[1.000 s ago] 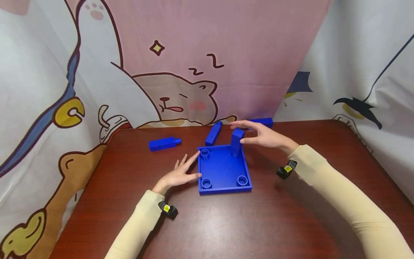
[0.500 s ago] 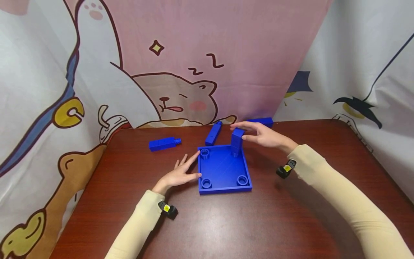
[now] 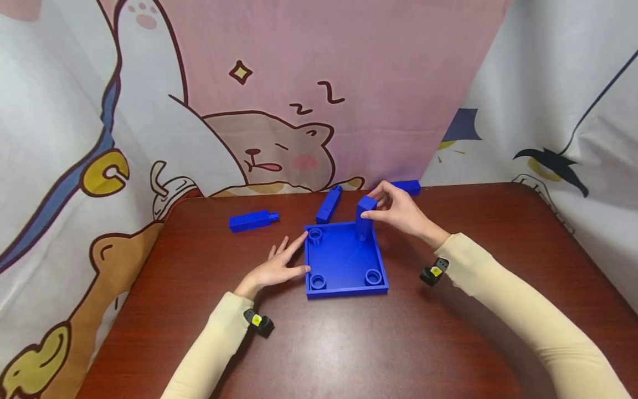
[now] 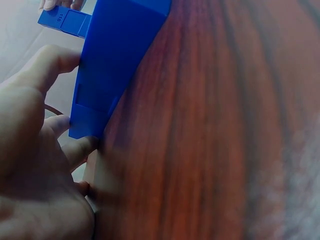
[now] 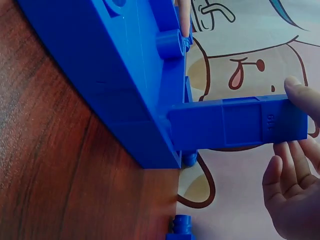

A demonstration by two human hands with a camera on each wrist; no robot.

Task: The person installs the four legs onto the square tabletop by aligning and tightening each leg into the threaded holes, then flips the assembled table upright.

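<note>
A square blue base (image 3: 341,257) with raised edges lies on the table, with round sockets (image 3: 372,277) at its visible corners. At its far right corner a square blue post (image 3: 364,228) stands upright. My right hand (image 3: 402,215) pinches the upper part of this post, the thumb on the near side and the fingers behind; the right wrist view shows the post (image 5: 242,122) meeting the base inside its wall. My left hand (image 3: 271,271) rests against the base's left side with spread, fairly straight fingers, as the left wrist view also shows at the base's outer wall (image 4: 112,60).
Three more blue posts lie on the brown table (image 3: 319,343): a left post (image 3: 251,220) with its peg end to the right, a middle post (image 3: 329,205) behind the base, and a right post (image 3: 410,187) partly behind my right hand. A printed curtain (image 3: 389,83) hangs behind.
My right hand has moved slightly left and its fingers have closed from a loose, extended pose to a pinch on the upright post. My left hand and the base stay put.
</note>
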